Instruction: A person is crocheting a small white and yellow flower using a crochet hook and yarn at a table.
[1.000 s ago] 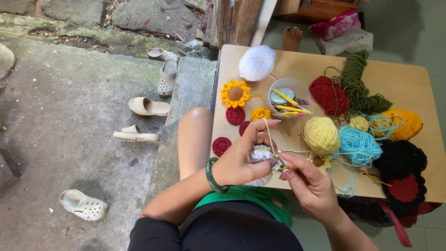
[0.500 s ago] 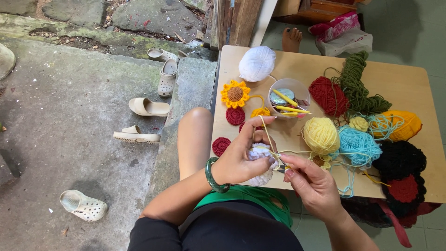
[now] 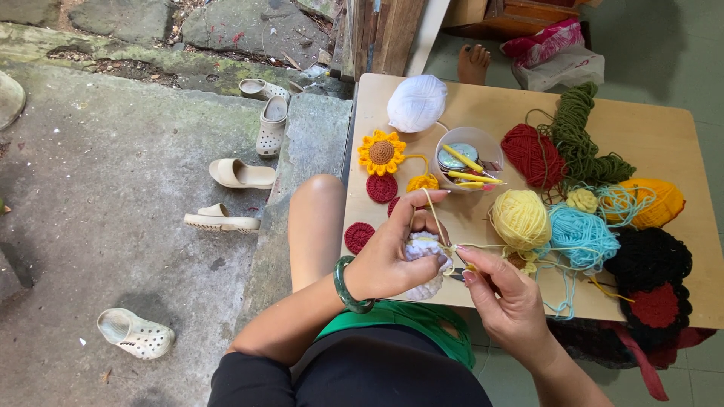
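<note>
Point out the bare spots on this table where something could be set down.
Bare wood shows on the table along its far right edge, beyond the green yarn, and in the near strip between the red crochet disc and the cup. The right side, around the blue yarn and black yarn, is crowded.

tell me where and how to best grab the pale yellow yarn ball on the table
Grip the pale yellow yarn ball across its round middle, coming from above. It sits free on top, but the light blue yarn ball crowds its right side, and a strand runs from it toward the right hand.
</note>
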